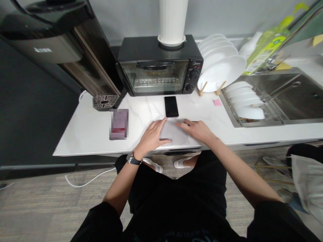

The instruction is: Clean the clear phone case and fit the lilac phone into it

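Note:
A thin, translucent whitish sheet (174, 133), possibly a flat bag, lies on the counter at its front edge. My left hand (152, 136) rests along its left side, thumb spread away from the fingers, gripping nothing. At the upper right of the sheet is my right hand (199, 130), its fingers bent and their tips brought together on the film. Just beyond the sheet a phone (171, 107) lies with its dark screen up. Further left, a blurred purplish packet (119, 123) with a red band lies on the counter.
Behind the phone stands a black toaster oven (161, 74) with a white cylinder (173, 22) on top. A water dispenser (83, 50) is at left. Racked white plates (222, 72), a pink note (217, 102) and a sink (290, 94) are at right. Someone's shoe (275, 162) shows lower right.

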`<state>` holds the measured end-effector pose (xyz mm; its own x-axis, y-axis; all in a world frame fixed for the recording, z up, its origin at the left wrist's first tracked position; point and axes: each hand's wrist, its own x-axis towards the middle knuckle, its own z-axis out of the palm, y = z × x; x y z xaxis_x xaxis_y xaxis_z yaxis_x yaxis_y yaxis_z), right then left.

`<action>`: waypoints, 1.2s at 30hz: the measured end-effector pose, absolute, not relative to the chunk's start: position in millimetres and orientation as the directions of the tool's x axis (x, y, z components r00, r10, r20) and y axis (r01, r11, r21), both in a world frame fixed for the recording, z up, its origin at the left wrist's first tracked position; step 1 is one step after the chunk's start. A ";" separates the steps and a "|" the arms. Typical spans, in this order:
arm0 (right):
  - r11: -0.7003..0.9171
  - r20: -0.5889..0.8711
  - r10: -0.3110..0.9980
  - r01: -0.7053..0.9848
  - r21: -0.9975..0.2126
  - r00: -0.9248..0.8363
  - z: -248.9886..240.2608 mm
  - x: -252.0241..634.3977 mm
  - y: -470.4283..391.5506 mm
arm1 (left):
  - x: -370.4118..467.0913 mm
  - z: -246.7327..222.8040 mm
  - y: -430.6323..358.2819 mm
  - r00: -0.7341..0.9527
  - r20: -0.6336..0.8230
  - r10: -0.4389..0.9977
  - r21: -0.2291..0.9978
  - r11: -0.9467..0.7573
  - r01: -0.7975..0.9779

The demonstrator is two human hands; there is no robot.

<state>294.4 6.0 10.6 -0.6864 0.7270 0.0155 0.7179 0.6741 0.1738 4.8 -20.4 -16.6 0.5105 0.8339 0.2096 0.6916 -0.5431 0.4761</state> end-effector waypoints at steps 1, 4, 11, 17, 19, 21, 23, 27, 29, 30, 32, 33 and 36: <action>0.667 0.022 0.732 0.724 0.174 -0.680 11.9 294.9 5.1 | 4.8 -16.8 -20.4 0.512 0.210 0.833 0.473 -0.545 0.692; 0.647 0.047 0.752 0.749 0.145 -0.658 11.2 296.5 4.4 | 4.6 -17.5 -20.1 0.512 0.207 0.833 0.468 -0.545 0.696; 0.665 0.116 0.742 0.747 0.003 -0.661 0.2 294.0 2.3 | 5.6 -15.3 -19.3 0.527 0.203 0.825 0.434 -0.559 0.707; 0.608 0.357 0.790 0.712 -0.352 -0.498 -17.6 303.8 22.4 | 5.2 -16.6 -20.8 0.482 0.253 0.839 0.442 -0.543 0.714; 0.508 0.443 0.847 0.691 -0.515 -0.292 -25.6 314.1 38.8 | 8.6 -15.9 -17.9 0.396 0.270 0.878 0.448 -0.479 0.755; 0.418 0.478 0.873 0.650 -0.635 -0.095 -32.2 325.6 55.5 | 16.8 -11.3 -10.3 0.300 0.244 0.922 0.438 -0.381 0.815; 0.359 0.488 0.871 0.605 -0.710 0.055 -36.9 335.6 68.8 | 30.2 -2.5 2.5 0.219 0.174 0.960 0.397 -0.272 0.877; 0.319 0.490 0.850 0.549 -0.772 0.195 -42.1 345.0 81.4 | 66.3 18.4 37.1 0.088 0.019 0.996 0.300 -0.090 0.950; 0.335 0.489 0.851 0.515 -0.789 0.194 -44.0 344.7 84.7 | 83.5 24.6 54.2 0.034 -0.025 0.999 0.255 -0.027 0.967; 0.341 0.484 0.854 0.498 -0.797 0.190 -44.8 343.9 86.5 | 90.8 26.0 61.7 0.016 -0.037 0.999 0.234 -0.007 0.972; 0.337 0.462 0.868 0.470 -0.816 0.179 -46.0 342.1 89.9 | 101.1 26.4 74.5 -0.003 -0.033 0.999 0.192 0.010 0.981; 0.332 0.452 0.874 0.462 -0.823 0.177 -46.2 341.5 90.6 | 103.6 26.0 79.8 -0.007 -0.028 1.000 0.173 0.011 0.985; 0.337 0.489 0.841 0.482 -0.809 0.233 -44.0 340.3 80.5 | 98.9 26.1 93.0 0.018 -0.066 0.998 0.148 -0.008 0.989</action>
<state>340.3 80.5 -44.0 0.2332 0.8407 0.4887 0.4818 0.3367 -0.8090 98.9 93.0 26.1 0.0183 0.9976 -0.0665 0.9889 -0.0083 0.1480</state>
